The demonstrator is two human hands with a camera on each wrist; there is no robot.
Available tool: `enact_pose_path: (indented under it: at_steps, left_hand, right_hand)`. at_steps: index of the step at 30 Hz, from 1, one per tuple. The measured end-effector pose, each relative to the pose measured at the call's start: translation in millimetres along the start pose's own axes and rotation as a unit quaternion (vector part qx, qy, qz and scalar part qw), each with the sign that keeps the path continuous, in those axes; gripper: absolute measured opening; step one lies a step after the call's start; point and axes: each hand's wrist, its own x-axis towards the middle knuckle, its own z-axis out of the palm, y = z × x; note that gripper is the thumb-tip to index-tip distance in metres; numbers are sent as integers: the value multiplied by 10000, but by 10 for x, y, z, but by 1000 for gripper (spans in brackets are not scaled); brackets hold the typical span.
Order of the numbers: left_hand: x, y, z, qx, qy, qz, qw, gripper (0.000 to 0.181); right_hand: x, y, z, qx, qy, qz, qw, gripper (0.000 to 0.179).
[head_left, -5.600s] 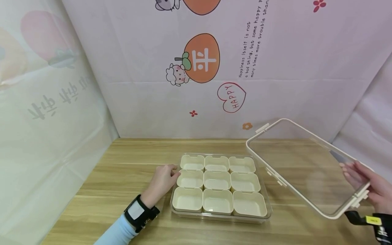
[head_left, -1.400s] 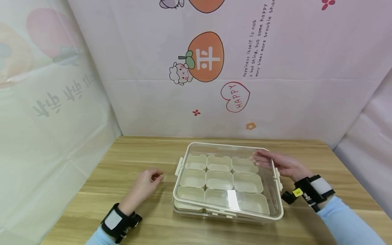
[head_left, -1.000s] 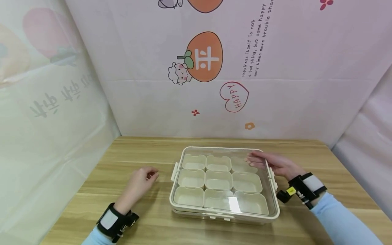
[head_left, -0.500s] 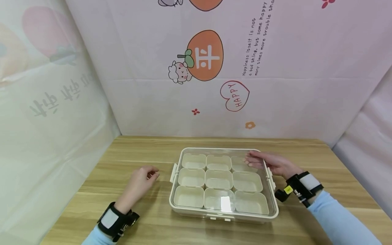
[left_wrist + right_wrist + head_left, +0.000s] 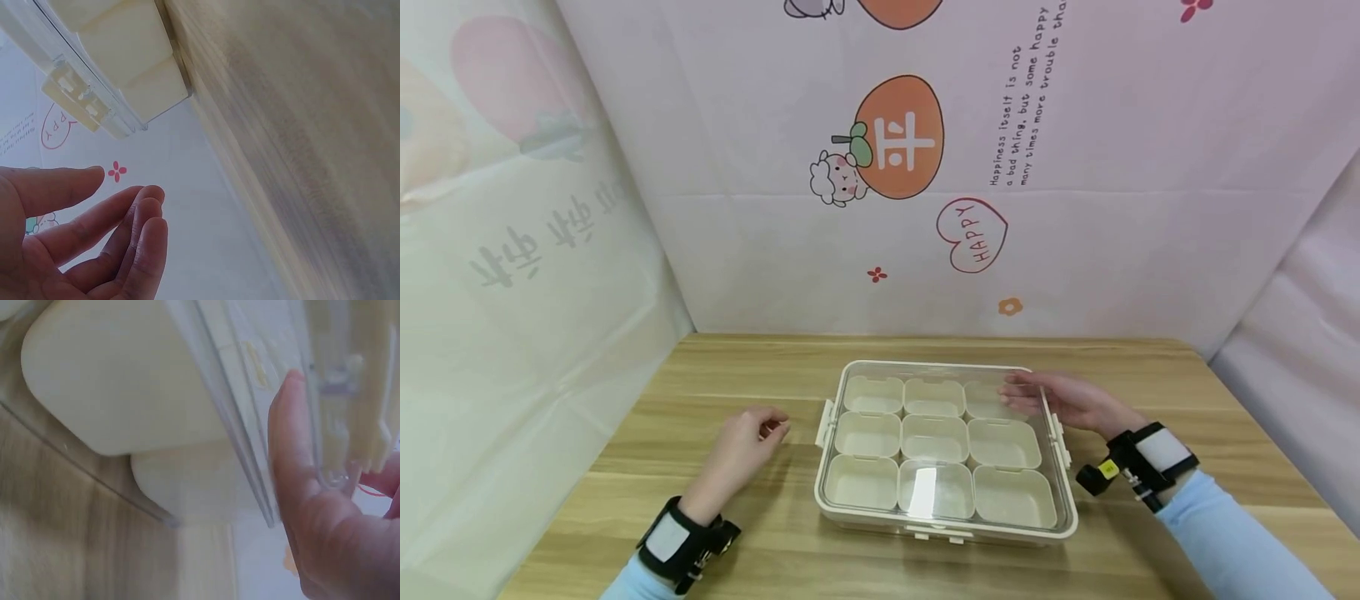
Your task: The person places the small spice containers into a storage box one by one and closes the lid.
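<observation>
A clear plastic box (image 5: 940, 537) stands on the table, filled with several cream cups (image 5: 1003, 444) in a grid. Over its top lies a transparent lid (image 5: 1000, 529) with a cream rim and side latches. At the lid's right edge, my right hand (image 5: 1078, 402) grips the rim; part of the hand shows through the clear plastic. In the right wrist view, the thumb (image 5: 290, 431) is on one side of the lid's edge and latch (image 5: 350, 394), the fingers on the other. My left hand (image 5: 747, 446) stays left of the box, fingers loosely bent and holding nothing.
The wooden table (image 5: 715, 375) ends at a printed white cloth backdrop (image 5: 760, 250) behind the box. White cloth also hangs at the left (image 5: 550, 350) and right (image 5: 1300, 292). Both wrists wear black straps with small cameras.
The lid, earlier held tilted off to the right, has come over the box and lowered onto its top, shifting slightly left. My left hand has drawn away from the box's left side.
</observation>
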Motion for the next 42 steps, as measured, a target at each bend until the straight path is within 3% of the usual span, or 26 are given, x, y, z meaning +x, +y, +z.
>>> enact_pose_path:
  at_steps: [5,9,13,17,24,29,35,42]
  left_hand:
    - [-9,-3,-1,-26,2,6,10000,16]
    - [-9,-1,2,-36,14,-6,10000,16]
    - [-2,10,4,6,2,8,10000,17]
    - [1,11,3,-12,-20,-14,10000,18]
    - [0,-2,-6,-47,-34,-26,10000,17]
    - [3,-7,-2,-64,-43,-31,10000,17]
    - [3,-16,13,-38,-48,-4,10000,16]
    - [3,-3,12,-21,-75,6,10000,17]
  right_hand:
    - [2,-23,-9,-1129,-99,22,9936,54]
    - [13,-53,29,-1791,341,240,9829,55]
    - [-30,-89,69,-2420,994,351,9645,54]
    - [-70,-113,79,-3010,1552,354,9402,55]
    - [-62,-126,81,-3391,1950,95,9203,53]
    - [-64,-119,87,-3505,1940,-70,9162,46]
    - [-49,-81,69,-3442,2065,-97,9158,51]
    - [-7,-77,-3,-3270,1983,-61,9240,57]
